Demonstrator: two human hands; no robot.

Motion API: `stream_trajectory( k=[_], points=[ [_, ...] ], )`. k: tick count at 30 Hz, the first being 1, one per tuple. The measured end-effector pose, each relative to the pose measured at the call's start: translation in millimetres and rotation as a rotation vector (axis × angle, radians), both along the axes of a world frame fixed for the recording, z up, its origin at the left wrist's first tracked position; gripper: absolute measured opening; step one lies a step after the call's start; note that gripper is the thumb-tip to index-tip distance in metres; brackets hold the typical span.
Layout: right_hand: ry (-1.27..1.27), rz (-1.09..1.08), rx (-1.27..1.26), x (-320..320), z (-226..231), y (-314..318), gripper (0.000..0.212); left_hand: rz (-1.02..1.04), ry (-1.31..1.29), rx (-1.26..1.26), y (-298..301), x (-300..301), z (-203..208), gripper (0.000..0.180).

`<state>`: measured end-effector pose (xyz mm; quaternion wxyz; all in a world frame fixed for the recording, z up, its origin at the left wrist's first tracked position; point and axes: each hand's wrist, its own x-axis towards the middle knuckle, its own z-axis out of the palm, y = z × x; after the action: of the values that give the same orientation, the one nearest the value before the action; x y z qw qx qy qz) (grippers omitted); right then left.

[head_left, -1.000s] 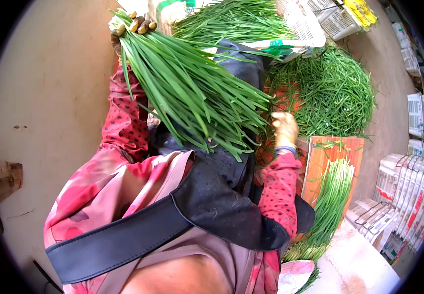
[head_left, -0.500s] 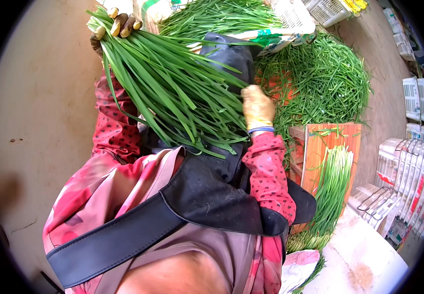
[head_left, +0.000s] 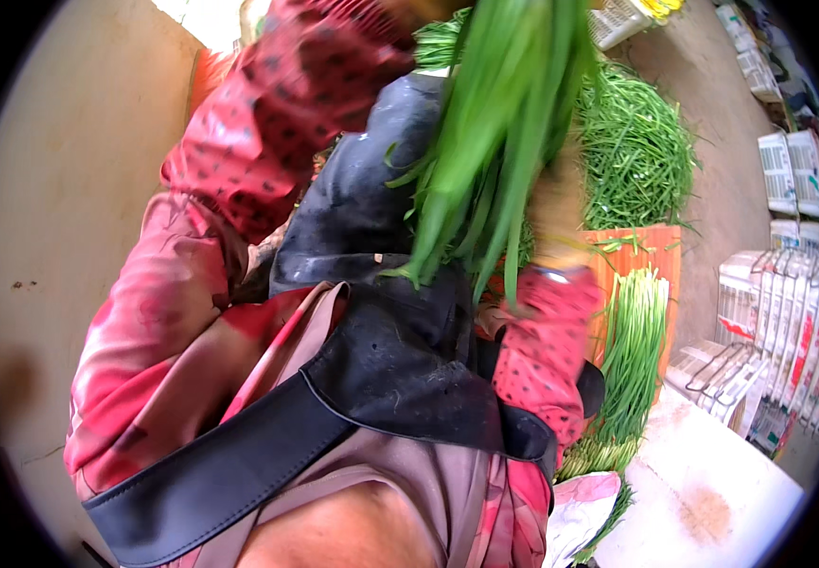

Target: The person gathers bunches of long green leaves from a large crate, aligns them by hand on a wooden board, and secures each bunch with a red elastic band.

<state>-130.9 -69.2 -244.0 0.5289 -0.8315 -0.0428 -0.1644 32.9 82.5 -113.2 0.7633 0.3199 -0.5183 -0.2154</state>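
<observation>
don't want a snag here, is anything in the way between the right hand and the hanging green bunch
Nothing visible stands between them. The right hand, blurred, is close beside the right edge of the green bunch; the blur hides whether they touch.

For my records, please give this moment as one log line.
left hand: cropped at top edge, beside green bunch | right hand: blurred, near bunch | leaf pile: at right
</observation>
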Motion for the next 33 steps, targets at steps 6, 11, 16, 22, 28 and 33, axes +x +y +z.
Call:
stream_trajectory(
  k=[6, 11, 16, 22, 28, 33],
  points=[
    [0.618, 0.097, -0.789, -76, -104, -85, 0.061, 0.436, -0.16, 0.158, -45, -8, 38, 0.021],
    [-0.048, -0.313, 0.142, -83, 37, -80, 0.097, 0.495, -0.45, 0.376, -92, -58, 22, 0.036],
    [-0.268, -0.515, -0.081, -92, 64, -62, 0.095, 0.278, -0.241, 0.189, -142, -157, 31, 0.038],
    [-0.698, -0.508, 0.359, -161, 97, -91, 0.102, -0.096, -0.107, -0.353, -190, -240, 72, 0.02],
    [-0.557, -0.883, -0.276, -241, 166, -130, 0.066, -0.412, 0.303, -0.458, -236, -280, 89, 0.018],
    [-0.143, -1.015, -0.512, -312, 159, -182, 0.052, -0.506, 0.499, -0.268, -310, -319, 40, 0.022]
  ],
)
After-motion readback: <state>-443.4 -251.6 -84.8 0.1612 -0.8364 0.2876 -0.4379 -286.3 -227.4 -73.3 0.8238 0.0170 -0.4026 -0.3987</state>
